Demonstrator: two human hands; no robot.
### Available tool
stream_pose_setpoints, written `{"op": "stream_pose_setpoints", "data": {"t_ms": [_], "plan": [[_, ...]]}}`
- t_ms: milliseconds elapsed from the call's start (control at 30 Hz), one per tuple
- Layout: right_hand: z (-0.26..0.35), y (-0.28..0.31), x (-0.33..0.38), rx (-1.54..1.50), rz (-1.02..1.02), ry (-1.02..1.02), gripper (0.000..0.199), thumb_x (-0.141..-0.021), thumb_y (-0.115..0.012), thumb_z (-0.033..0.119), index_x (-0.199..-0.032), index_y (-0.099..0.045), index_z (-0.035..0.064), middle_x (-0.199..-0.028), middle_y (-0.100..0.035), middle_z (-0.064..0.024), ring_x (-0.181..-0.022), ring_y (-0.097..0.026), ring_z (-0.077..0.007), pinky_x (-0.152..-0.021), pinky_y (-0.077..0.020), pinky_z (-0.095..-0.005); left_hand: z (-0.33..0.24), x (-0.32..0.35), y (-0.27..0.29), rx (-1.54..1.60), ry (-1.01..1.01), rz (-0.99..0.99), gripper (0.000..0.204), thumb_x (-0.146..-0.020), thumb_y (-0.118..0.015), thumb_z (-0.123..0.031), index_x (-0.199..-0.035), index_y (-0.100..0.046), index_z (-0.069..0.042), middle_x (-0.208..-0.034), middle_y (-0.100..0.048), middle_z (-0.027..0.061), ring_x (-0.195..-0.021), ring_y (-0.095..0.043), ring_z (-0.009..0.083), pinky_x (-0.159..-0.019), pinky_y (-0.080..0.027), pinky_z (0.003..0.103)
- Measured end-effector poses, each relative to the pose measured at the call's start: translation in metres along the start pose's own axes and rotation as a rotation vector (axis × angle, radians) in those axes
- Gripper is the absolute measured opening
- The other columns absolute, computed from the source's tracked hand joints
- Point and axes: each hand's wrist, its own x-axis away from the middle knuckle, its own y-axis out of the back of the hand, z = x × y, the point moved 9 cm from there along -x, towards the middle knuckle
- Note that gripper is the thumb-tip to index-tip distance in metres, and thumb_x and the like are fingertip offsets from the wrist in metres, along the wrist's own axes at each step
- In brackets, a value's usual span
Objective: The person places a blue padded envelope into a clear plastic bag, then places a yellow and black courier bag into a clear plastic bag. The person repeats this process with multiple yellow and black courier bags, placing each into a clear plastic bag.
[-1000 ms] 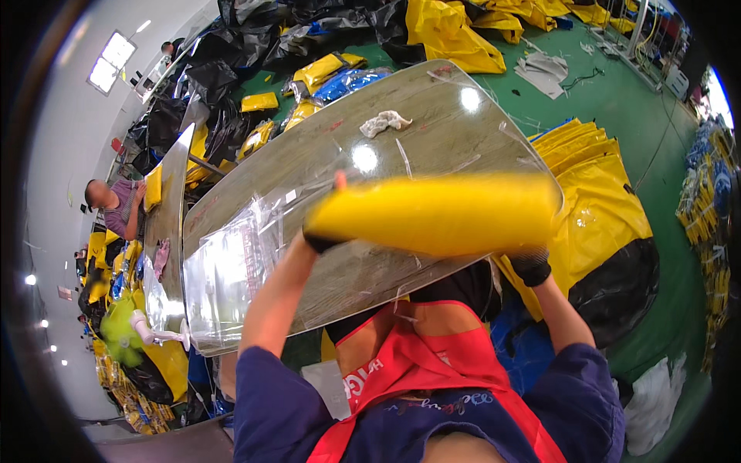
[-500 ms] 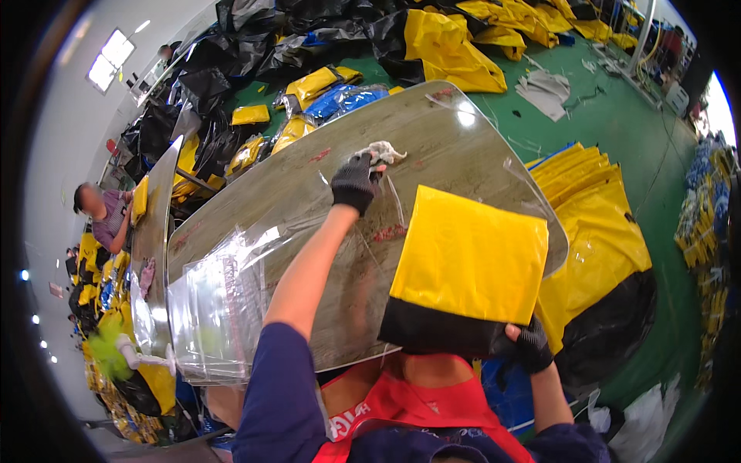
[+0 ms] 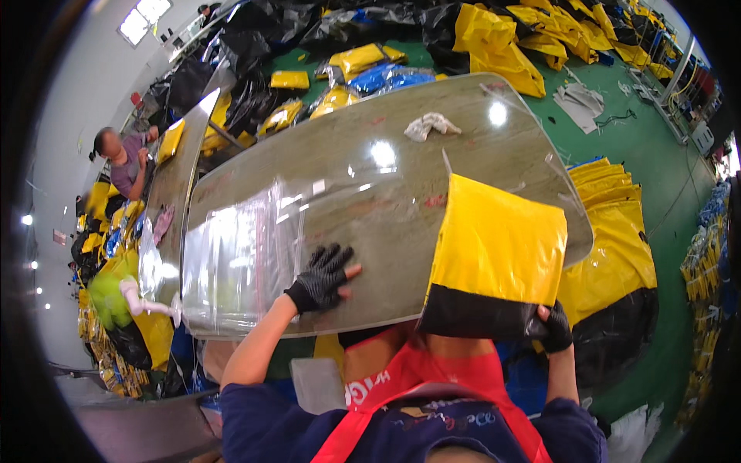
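Note:
My left hand (image 3: 323,279), in a dark glove with bare fingertips, is over the near part of the table (image 3: 370,270). Its fingers are spread, with nothing in them. Just left of it lies a stack of clear plastic bags (image 3: 235,266). On the right, my right hand (image 3: 554,328) grips the lower right corner of a folded yellow and black tarpaulin (image 3: 502,239). That folded piece rests over the table's near right edge, its black band toward me. A crumpled white rag (image 3: 431,126) lies at the far side of the tabletop.
More yellow and black tarpaulins (image 3: 610,224) are piled right of the table. Wrapped yellow and blue packs (image 3: 394,77) lie beyond it on the green floor. At left, a person (image 3: 127,162) stands by another table (image 3: 174,185); a green fan (image 3: 112,301) is nearer.
My left hand has left the white rag and come back toward me, its fingers spreading beside the plastic bags. My right hand still holds the folded tarpaulin. The view has shifted.

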Motion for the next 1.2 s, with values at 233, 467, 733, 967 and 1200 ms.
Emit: {"op": "stream_pose_setpoints", "data": {"t_ms": [233,467,733,967,1200], "plan": [[0.006,-0.019,0.054,0.022,0.015,-0.090,0.061,-0.071,-0.067,0.007,-0.129,-0.047,-0.0020,-0.120,-0.059,-0.0146,-0.108,-0.059,-0.0264,-0.094,-0.0472,-0.0366,-0.044,-0.007,-0.005,0.342,0.058,-0.279,0.055,-0.088,-0.056,-0.035,-0.136,-0.043,-0.012,-0.141,-0.039,0.0188,-0.130,-0.035,0.0419,-0.108,-0.025,0.051],[-0.020,0.008,0.099,0.228,-0.074,-0.149,0.055,-0.073,-0.069,0.013,-0.123,-0.052,-0.0021,-0.113,-0.062,-0.0091,-0.099,-0.060,-0.0191,-0.087,-0.0469,-0.0291,-0.016,-0.011,0.000,0.125,-0.005,-0.176,0.044,-0.092,-0.046,-0.037,-0.134,-0.048,-0.023,-0.143,-0.039,0.0137,-0.132,-0.033,0.0377,-0.110,-0.022,0.048],[-0.020,0.006,0.125,0.303,-0.130,-0.183,0.057,-0.073,-0.070,0.012,-0.125,-0.052,-0.0012,-0.113,-0.062,-0.0081,-0.101,-0.059,-0.0184,-0.089,-0.0455,-0.0288,-0.047,0.000,0.020,0.235,-0.060,-0.172,0.042,-0.093,-0.047,-0.032,-0.132,-0.051,-0.015,-0.142,-0.040,0.0152,-0.131,-0.036,0.0376,-0.109,-0.026,0.046],[-0.025,-0.025,0.122,0.356,-0.094,-0.227,0.053,-0.074,-0.071,0.013,-0.123,-0.054,0.0001,-0.111,-0.063,-0.0059,-0.098,-0.060,-0.0167,-0.087,-0.0455,-0.0277,-0.041,-0.005,-0.008,0.235,-0.007,-0.205,0.043,-0.097,-0.039,-0.037,-0.135,-0.047,-0.020,-0.143,-0.040,0.0130,-0.134,-0.032,0.0350,-0.112,-0.017,0.047],[-0.079,-0.093,0.095,0.361,0.110,-0.211,0.053,-0.079,-0.072,0.014,-0.126,-0.051,0.0003,-0.112,-0.062,-0.0042,-0.101,-0.058,-0.0143,-0.088,-0.0453,-0.0274,-0.038,0.003,0.039,0.847,-0.016,-0.102,0.059,-0.097,-0.028,-0.053,-0.136,-0.047,-0.013,-0.142,-0.044,0.0096,-0.136,-0.031,0.0271,-0.113,-0.018,0.037]]}}
